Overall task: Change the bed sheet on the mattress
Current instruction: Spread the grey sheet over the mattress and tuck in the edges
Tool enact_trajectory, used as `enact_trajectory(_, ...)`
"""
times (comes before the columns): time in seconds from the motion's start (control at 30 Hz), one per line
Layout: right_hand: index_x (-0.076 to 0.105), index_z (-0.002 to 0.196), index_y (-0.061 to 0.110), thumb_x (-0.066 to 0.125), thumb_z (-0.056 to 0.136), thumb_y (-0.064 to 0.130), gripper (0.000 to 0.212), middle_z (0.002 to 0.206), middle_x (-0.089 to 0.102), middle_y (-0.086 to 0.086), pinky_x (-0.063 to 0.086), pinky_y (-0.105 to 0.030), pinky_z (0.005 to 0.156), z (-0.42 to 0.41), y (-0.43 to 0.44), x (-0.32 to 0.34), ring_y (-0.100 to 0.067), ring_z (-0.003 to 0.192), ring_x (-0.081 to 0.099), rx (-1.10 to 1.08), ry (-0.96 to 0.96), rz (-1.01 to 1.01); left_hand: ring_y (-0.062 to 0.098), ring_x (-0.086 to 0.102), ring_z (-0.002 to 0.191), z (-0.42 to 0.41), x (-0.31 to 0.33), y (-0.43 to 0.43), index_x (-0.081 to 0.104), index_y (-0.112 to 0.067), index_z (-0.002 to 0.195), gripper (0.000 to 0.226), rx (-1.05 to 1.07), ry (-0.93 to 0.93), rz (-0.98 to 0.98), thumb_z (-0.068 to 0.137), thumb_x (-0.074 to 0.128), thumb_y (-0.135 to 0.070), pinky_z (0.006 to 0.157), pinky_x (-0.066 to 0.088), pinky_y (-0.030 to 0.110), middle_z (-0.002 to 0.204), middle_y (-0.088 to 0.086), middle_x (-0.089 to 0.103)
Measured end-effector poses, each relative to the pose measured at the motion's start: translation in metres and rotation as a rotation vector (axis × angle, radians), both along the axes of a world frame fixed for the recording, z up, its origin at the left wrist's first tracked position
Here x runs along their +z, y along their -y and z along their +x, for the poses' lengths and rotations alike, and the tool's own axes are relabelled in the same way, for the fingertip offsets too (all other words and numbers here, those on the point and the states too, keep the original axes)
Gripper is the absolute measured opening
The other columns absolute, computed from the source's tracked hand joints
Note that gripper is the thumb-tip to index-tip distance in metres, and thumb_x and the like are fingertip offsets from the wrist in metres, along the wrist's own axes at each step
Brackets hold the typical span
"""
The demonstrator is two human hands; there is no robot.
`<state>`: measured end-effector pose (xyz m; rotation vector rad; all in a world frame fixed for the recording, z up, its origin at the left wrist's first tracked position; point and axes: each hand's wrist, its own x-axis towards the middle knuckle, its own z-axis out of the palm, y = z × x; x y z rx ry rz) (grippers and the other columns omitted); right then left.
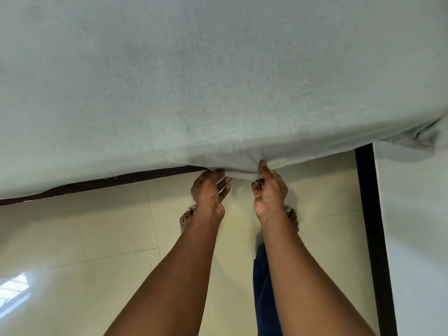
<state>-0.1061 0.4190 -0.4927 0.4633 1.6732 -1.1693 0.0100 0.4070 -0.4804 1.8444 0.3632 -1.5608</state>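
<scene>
Along the near edge, hands [209, 191] [269, 192] grip the sheet [218, 81].

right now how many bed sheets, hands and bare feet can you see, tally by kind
bed sheet: 1, pale grey-green
hands: 2, left hand and right hand, both gripping the bed sheet's hanging edge
bare feet: 2, left foot and right foot, partly hidden behind the arms
total: 5
</scene>
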Motion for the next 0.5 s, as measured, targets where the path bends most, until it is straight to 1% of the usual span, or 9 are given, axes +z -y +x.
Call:
enact_trajectory(0.1,0.068,0.098,0.007,0.080,0.085,0.012,0.018,0.084,0.069,-0.004,0.052,-0.027,0.056,-0.002,0.014,-0.008,-0.015,0.068,0.060,0.069,-0.226,0.069,0.021,0.073,0.063,-0.003,-0.003,0.004,0.070,0.002,0.100,0.010,-0.045,0.044,0.031,0.091,0.071,-0.003,0.065,0.062,0.031,0.090,0.016,0.071)
enact_trajectory(0.17,0.066,0.098,0.013,0.070,0.087,0.014,0.012,0.093,0.072,-0.001,0.060,-0.037,0.071,0.001,0.010,-0.005,-0.017,0.079,0.067,0.160,-0.496,0.152,0.023,0.072,0.062,-0.004,-0.003,0.008,0.067,0.002,0.089,0.005,-0.062,0.061,0.050,0.090,0.072,-0.002,0.065,0.064,0.032,0.084,0.017,0.069)
enact_trajectory(0.2,0.064,0.097,0.017,0.066,0.087,0.015,0.011,0.096,0.070,0.000,0.059,-0.040,0.077,0.002,0.002,0.001,-0.016,0.083,0.067,0.272,-0.694,0.164,0.024,0.072,0.062,-0.005,-0.004,0.009,0.066,0.002,0.086,0.007,-0.072,0.068,0.060,0.090,0.072,-0.001,0.064,0.064,0.033,0.081,0.017,0.069)
enact_trajectory(0.23,0.063,0.098,0.018,0.063,0.086,0.012,0.013,0.100,0.067,0.001,0.056,-0.038,0.080,0.005,-0.009,0.009,-0.015,0.087,0.064,0.433,-0.879,0.108,0.025,0.072,0.061,-0.004,-0.005,0.011,0.065,0.003,0.084,0.009,-0.078,0.073,0.067,0.089,0.072,0.000,0.062,0.063,0.033,0.079,0.018,0.068)
enact_trajectory(0.3,0.064,0.106,0.017,0.060,0.086,0.007,0.023,0.111,0.060,0.001,0.048,-0.029,0.086,0.012,-0.030,0.023,-0.015,0.100,0.059,0.859,-1.108,-0.130,0.027,0.071,0.059,-0.003,-0.005,0.015,0.064,0.005,0.082,0.011,-0.090,0.082,0.087,0.088,0.073,0.001,0.061,0.063,0.034,0.076,0.019,0.069)
enact_trajectory(0.37,0.064,0.123,0.017,0.059,0.085,0.004,0.040,0.126,0.060,0.002,0.043,-0.029,0.101,0.017,-0.041,0.022,-0.015,0.120,0.055,1.282,-1.150,-0.306,0.028,0.070,0.057,-0.002,-0.006,0.020,0.066,0.008,0.083,0.010,-0.098,0.095,0.111,0.085,0.074,0.002,0.060,0.063,0.035,0.074,0.021,0.071)
enact_trajectory(0.4,0.061,0.132,0.016,0.059,0.084,0.004,0.050,0.135,0.059,0.001,0.040,-0.032,0.109,0.019,-0.040,0.017,-0.016,0.129,0.051,1.450,-1.153,-0.344,0.029,0.071,0.060,-0.002,-0.006,0.022,0.067,0.008,0.083,0.009,-0.099,0.097,0.122,0.083,0.075,0.002,0.060,0.063,0.035,0.075,0.021,0.073)
enact_trajectory(0.43,0.056,0.139,0.013,0.059,0.083,0.006,0.057,0.142,0.056,-0.002,0.037,-0.037,0.114,0.022,-0.036,0.012,-0.018,0.136,0.048,1.579,-1.164,-0.348,0.029,0.072,0.064,-0.001,-0.005,0.023,0.068,0.007,0.083,0.009,-0.098,0.096,0.127,0.081,0.076,0.003,0.060,0.063,0.036,0.078,0.020,0.075)
enact_trajectory(0.5,0.052,0.144,0.009,0.064,0.082,0.016,0.063,0.146,0.053,-0.007,0.035,-0.045,0.117,0.030,-0.023,0.005,-0.024,0.141,0.044,1.746,-1.210,-0.283,0.029,0.073,0.071,0.002,-0.012,0.025,0.068,0.001,0.080,0.010,-0.135,0.100,0.129,0.080,0.078,0.000,0.065,0.063,0.038,0.084,0.016,0.076)
